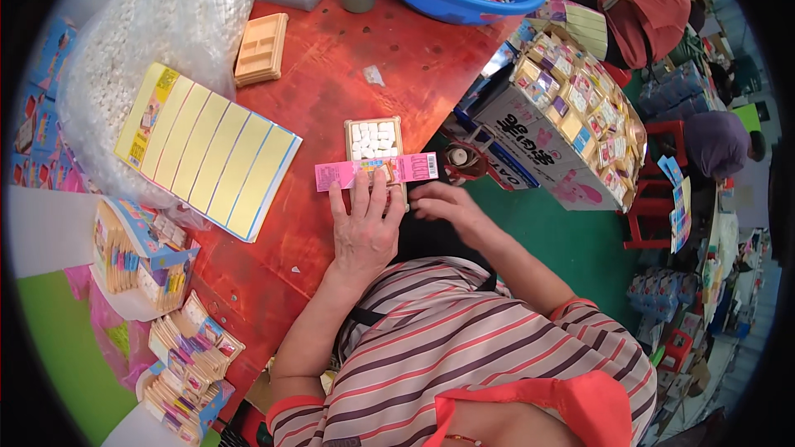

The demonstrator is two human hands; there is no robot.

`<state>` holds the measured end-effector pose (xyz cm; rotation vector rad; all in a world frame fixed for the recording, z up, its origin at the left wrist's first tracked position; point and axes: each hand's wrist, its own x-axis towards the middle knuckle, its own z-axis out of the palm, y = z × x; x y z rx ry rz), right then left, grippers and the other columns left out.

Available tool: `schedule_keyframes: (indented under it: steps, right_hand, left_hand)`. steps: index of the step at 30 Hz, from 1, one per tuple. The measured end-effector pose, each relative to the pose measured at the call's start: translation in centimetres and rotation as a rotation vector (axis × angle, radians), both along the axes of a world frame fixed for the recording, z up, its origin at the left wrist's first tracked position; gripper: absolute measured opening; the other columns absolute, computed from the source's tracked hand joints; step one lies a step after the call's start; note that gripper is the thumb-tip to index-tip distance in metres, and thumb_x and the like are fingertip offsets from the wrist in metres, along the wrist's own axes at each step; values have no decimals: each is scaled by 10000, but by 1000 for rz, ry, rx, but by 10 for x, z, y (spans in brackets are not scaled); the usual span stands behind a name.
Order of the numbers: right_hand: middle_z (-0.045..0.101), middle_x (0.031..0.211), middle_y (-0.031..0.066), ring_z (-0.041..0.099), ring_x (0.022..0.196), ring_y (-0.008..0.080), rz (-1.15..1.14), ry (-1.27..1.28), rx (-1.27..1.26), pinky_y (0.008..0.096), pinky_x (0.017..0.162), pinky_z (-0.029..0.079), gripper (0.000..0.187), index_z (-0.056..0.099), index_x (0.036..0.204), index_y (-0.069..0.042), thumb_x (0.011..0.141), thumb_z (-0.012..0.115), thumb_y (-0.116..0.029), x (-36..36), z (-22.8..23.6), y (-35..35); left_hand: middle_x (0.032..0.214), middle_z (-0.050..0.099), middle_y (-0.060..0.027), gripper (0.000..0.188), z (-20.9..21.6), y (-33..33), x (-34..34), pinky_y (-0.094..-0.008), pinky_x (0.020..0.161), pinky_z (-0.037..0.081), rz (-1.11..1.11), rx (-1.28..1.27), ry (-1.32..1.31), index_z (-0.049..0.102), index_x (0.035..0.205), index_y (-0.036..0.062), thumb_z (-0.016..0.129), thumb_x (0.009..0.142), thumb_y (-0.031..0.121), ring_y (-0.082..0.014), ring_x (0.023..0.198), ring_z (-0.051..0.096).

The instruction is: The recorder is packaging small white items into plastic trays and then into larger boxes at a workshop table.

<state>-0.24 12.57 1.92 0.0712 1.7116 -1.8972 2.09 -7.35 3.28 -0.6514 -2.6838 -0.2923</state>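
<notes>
A shallow beige tray (pixel 398 129) with small white pieces (pixel 374 140) in its upper part lies at the table's right edge. A printed pink card strip (pixel 335 176) lies crosswise over the tray and sticks out on both sides. My left hand (pixel 364 219) presses its outstretched fingers on the strip and covers the tray's lower part. Just right of the tray's lower corner is my right hand (pixel 451 205), fingers loosely bent and apart, with nothing visible in them. Whether it touches the tray I cannot tell.
The red table (pixel 323 74) holds a stack of yellow label sheets (pixel 211 149), a big clear bag of white pieces (pixel 157 41), empty beige trays (pixel 262 49) and a blue basin (pixel 464 8) of packets. A carton (pixel 546 140) of filled trays stands right; a person (pixel 662 8) sits beyond.
</notes>
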Motion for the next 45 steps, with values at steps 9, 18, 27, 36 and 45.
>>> schedule_keyframes:
  steps: [9, 18, 27, 36, 45]
  right_hand:
    - [659, 981, 17, 623, 867, 88, -277, -153, -586, 255, 746, 478, 310, 595, 1156, -41, 936, 566, -258, 2, -13, -45]
    - [688, 1011, 77, 669, 884, 146, -450, -143, -520, 284, 788, 514, 267, 635, 1106, 0, 886, 627, -151, -2, -4, -52]
    - [694, 1052, 96, 675, 955, 171, -480, 26, -599, 309, 850, 530, 286, 633, 1137, 6, 860, 634, -68, -1, -1, -44]
    - [685, 1096, 121, 678, 980, 199, -432, 52, -622, 340, 885, 531, 332, 607, 1179, 19, 853, 636, -40, -8, 9, -25]
    - [685, 1096, 115, 670, 992, 199, -287, 85, -555, 347, 906, 512, 324, 617, 1157, 12, 842, 665, -45, -4, 2, -18]
  left_hand:
    - [1359, 520, -157, 314, -3, 5, 1, -619, 1093, 198, -13, 37, -10, 613, 1143, 86, 583, 844, 176, -344, 1303, 446]
    - [1350, 543, -166, 354, -3, 17, 7, -582, 1115, 195, -45, 106, -19, 524, 1194, 16, 559, 865, 142, -348, 1320, 440]
    - [1398, 481, -205, 494, 3, 32, 12, -515, 1130, 236, 49, 618, -134, 435, 1358, -39, 552, 888, 59, -365, 1347, 411]
    - [1380, 490, -196, 477, 36, 37, -1, -350, 1089, 374, 83, 1746, -611, 387, 1397, -54, 490, 931, -43, -236, 1269, 494]
    - [1256, 557, -144, 472, 47, 38, -10, -334, 1028, 428, 37, 1999, -720, 437, 1324, -22, 505, 861, -82, -194, 1171, 551]
